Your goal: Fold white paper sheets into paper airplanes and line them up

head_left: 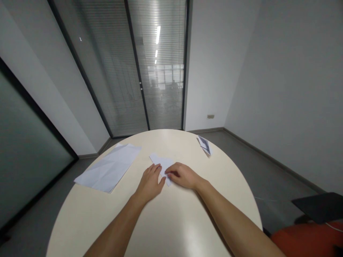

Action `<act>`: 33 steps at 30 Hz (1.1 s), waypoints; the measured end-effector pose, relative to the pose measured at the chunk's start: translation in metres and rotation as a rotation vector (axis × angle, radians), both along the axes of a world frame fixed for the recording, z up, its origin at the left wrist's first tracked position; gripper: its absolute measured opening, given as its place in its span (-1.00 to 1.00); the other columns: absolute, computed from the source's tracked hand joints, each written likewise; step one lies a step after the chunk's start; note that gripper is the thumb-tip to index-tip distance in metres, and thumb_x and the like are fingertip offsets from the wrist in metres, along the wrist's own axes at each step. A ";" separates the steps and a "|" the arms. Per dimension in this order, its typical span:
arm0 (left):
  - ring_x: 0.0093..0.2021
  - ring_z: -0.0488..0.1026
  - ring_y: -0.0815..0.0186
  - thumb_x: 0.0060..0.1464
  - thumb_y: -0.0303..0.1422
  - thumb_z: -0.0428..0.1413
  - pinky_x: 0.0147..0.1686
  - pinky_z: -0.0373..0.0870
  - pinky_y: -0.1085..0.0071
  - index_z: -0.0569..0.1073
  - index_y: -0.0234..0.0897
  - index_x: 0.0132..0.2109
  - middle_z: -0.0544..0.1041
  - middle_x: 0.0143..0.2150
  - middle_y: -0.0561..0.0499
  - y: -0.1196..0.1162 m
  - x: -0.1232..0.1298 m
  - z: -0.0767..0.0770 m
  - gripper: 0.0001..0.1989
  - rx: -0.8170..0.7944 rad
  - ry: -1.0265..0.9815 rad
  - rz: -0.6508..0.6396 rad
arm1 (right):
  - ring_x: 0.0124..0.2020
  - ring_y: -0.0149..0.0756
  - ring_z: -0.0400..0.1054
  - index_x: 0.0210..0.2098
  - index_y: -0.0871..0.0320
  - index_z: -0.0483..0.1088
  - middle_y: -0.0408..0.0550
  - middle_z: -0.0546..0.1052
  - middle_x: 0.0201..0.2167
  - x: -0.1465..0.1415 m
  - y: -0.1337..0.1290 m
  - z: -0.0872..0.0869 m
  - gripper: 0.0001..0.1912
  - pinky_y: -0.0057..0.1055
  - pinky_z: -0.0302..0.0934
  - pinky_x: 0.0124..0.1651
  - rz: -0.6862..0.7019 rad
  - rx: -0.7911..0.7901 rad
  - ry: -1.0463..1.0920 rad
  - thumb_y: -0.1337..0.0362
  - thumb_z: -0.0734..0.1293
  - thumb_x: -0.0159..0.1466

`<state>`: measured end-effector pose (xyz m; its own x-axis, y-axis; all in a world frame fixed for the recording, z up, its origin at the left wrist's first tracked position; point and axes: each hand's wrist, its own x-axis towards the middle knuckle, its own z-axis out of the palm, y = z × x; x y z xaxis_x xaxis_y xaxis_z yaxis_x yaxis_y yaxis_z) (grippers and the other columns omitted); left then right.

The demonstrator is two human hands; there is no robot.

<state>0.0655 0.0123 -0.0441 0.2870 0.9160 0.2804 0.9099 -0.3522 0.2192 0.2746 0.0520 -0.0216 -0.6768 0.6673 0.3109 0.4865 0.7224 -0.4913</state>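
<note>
A small piece of folded white paper [165,161] lies near the middle of the round table, with angled edges and a narrow end pointing toward me. My left hand [152,181] rests at its left side, fingers stretched out and fingertips on the paper's edge. From the right, my right hand [182,175] meets the same paper with curled fingers, thumb and index finger close together at its edge. Both hands partly cover the lower part of the paper.
Several large white sheets [112,166] with crease lines lie on the left of the round table [166,228]. A folded paper piece [205,145] sits at the far right edge. Beyond stand a red chair [305,240] and a dark flat object [318,207].
</note>
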 end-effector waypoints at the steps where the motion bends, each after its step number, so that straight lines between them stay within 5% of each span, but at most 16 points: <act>1: 0.36 0.27 -0.01 0.30 -0.23 0.01 0.36 0.16 0.04 0.40 -0.33 0.27 0.39 0.34 -0.21 0.000 0.000 0.001 -0.52 -0.009 0.001 -0.003 | 0.01 -0.18 0.47 0.01 0.11 0.58 0.01 0.64 -0.06 0.001 0.002 -0.003 -0.68 -0.33 0.26 0.10 -0.011 0.013 0.018 0.27 0.25 0.38; 9: 0.44 0.16 0.01 0.26 -0.26 0.03 0.38 0.08 -0.03 0.36 -0.26 0.32 0.30 0.42 -0.16 -0.003 0.001 0.004 -0.48 -0.109 -0.005 -0.019 | 0.31 0.05 0.26 0.21 0.17 0.44 0.23 0.39 0.29 0.010 0.013 -0.020 -0.56 0.05 0.09 0.34 -0.168 0.086 -0.109 0.17 0.27 0.40; 13: 0.45 0.14 0.02 0.25 -0.27 0.04 0.39 0.06 -0.06 0.37 -0.23 0.31 0.28 0.43 -0.13 -0.004 0.002 0.003 -0.49 -0.123 -0.009 -0.013 | 0.36 0.06 0.21 0.25 0.21 0.40 0.29 0.34 0.32 0.011 0.013 -0.022 -0.51 0.07 0.04 0.37 -0.210 0.076 -0.130 0.13 0.27 0.40; 20: 0.41 0.19 0.00 0.30 -0.16 0.03 0.39 0.08 0.00 0.43 -0.29 0.27 0.35 0.39 -0.15 -0.002 0.003 -0.002 -0.51 -0.057 -0.008 -0.024 | 0.29 -0.01 0.28 0.19 0.29 0.43 0.27 0.44 0.23 0.011 0.016 -0.022 -0.50 -0.06 0.04 0.38 -0.194 0.112 -0.099 0.14 0.32 0.36; 28: 0.27 0.29 0.07 0.25 -0.42 -0.03 0.28 0.27 0.14 0.49 -0.33 0.19 0.44 0.30 -0.14 -0.001 0.001 0.005 -0.58 -0.024 0.011 0.039 | 0.11 -0.04 0.39 0.09 0.19 0.53 0.15 0.57 0.03 0.012 0.012 -0.009 -0.56 -0.18 0.20 0.21 -0.161 0.060 -0.064 0.14 0.42 0.27; 33: 0.21 0.34 0.03 0.28 -0.21 0.04 0.22 0.32 0.11 0.52 -0.31 0.13 0.49 0.21 -0.18 -0.002 -0.001 0.008 -0.60 0.001 -0.002 0.036 | -0.10 -0.14 0.44 0.03 0.17 0.57 0.07 0.61 -0.17 0.011 0.011 -0.004 -0.64 -0.29 0.27 0.01 -0.140 0.008 -0.065 0.18 0.42 0.28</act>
